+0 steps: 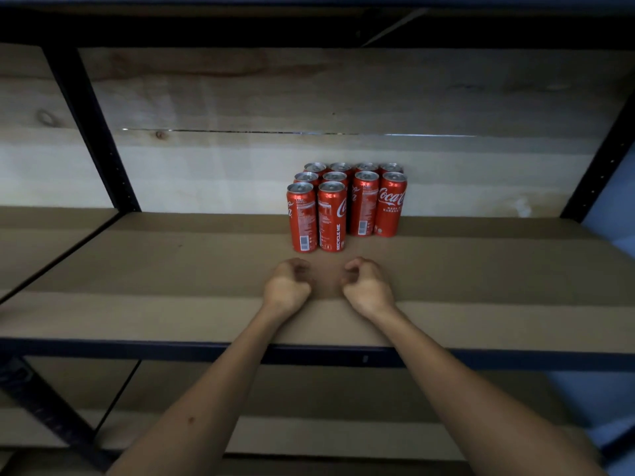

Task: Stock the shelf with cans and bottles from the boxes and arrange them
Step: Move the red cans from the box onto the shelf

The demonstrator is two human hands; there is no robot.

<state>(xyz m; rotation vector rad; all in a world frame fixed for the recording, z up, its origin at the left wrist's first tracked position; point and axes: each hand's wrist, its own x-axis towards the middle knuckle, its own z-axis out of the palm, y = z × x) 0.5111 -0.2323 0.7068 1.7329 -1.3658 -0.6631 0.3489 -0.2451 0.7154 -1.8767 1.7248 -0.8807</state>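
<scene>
A brown board shelf (171, 269) runs across the view, edged at the front by a dark blue metal rail (137, 350) and carried by dark perforated uprights, one at the left (89, 132) and one at the right (604, 152). Behind it stands a pale wooden back wall (240, 97) with knots and a thin horizontal seam. Near the back of the shelf, a little right of centre, a block of red Coca-Cola cans (347, 204) stands upright and tightly packed: four at the wall, four in front of them, and two more at the front left. Both forearms reach over the rail onto the board. The left hand (288, 285) and the right hand (368, 286) hover or rest just in front of the cans, apart from them, fingers loosely curled inward and holding nothing. A lower shelf (309, 393) of the same brown board shows beneath the rail. At the far right edge a bluish wall (615, 228) is visible.
</scene>
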